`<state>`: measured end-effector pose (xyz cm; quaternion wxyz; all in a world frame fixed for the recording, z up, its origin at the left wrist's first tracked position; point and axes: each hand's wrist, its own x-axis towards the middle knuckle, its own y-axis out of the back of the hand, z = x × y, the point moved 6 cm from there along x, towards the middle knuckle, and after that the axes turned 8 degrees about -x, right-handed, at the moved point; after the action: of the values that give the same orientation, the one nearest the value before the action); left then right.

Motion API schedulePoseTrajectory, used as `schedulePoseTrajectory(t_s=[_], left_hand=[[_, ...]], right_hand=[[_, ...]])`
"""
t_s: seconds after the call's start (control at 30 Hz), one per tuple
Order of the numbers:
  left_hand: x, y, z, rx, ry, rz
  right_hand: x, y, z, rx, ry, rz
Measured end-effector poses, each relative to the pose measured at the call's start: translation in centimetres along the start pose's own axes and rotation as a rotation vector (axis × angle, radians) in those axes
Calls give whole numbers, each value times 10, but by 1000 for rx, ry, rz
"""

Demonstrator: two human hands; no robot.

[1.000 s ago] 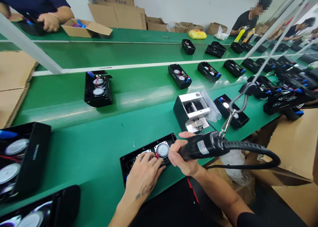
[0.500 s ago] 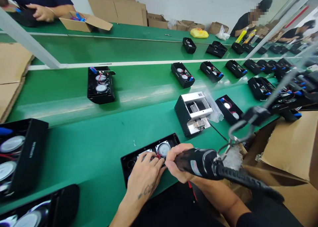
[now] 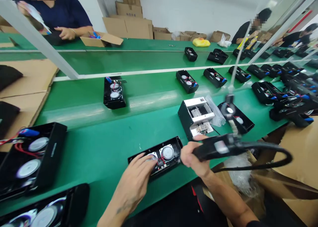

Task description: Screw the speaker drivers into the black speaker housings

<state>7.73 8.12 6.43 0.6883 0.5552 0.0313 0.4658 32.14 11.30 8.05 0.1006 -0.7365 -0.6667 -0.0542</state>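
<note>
The right hand is closed around a black electric screwdriver, which is blurred in the view and trails a black cable off to the right. The left hand is laid with its fingers spread on an open black speaker housing, covering one end near a pair of round speaker drivers. The hands are apart, though only just, one on either side of the wiring at the housing's middle. The housing is placed directly ahead of the body on a green conveyor belt, its long axis lying crosswise and rising slightly to the right. The left hand is on it; the right is held just off its right end. Beyond it, a silver-topped fixture and further housings are set along the belt.
</note>
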Motion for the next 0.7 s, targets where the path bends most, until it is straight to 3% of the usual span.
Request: schedulePoseTrajectory(t_s=[0.13,0.27,0.37,0.43,0.5,0.57,0.7], left_hand=[[-50,28,-37,187,41,-13],[-78,28,-52,254,64,-18],[-67,18,-55,189,86,65],[-42,7,-62,103,122,146],[0,-8,-76,30,179,211],[55,-25,-97,44,207,249],[172,-46,-160,125,276,328]], right_hand=[[19,66,-21,31,130,284],[22,120,6,-447,27,413],[7,133,31,-841,93,476],[-11,130,47,-986,196,534],[-31,126,64,-1031,259,614],[-46,122,83,-1046,257,661],[-55,124,115,-1066,218,625]])
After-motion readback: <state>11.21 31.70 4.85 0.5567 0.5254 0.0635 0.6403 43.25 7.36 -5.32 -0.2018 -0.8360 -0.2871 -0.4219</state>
